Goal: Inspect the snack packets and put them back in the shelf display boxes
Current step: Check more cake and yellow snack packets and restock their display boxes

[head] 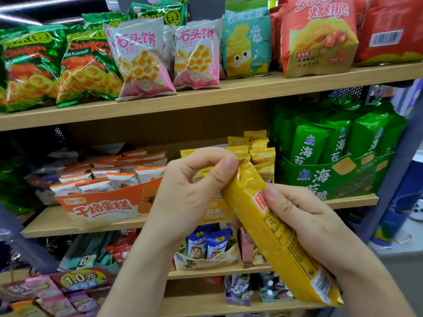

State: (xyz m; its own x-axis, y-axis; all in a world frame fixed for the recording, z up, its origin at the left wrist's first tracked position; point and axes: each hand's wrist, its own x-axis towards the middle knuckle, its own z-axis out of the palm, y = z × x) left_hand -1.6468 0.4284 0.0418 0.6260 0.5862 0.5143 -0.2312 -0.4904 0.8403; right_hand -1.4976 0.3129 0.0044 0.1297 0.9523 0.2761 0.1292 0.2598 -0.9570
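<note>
Right hand [304,216] grips yellow packet [274,227] (tilted); left hand [192,186] pinches top

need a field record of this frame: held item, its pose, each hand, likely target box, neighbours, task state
held item: yellow packet, fine-print side toward the camera
pose: tilted, upper end toward the shelves, lower end down and to the right
left hand: pinches the upper end
right hand: grips the middle, thumb beside the red label
likely target: yellow display box on the middle shelf, partly hidden behind the hands
neighbours: orange display box on its left, green display box on its right
task state: packet not yet back in a box
</note>
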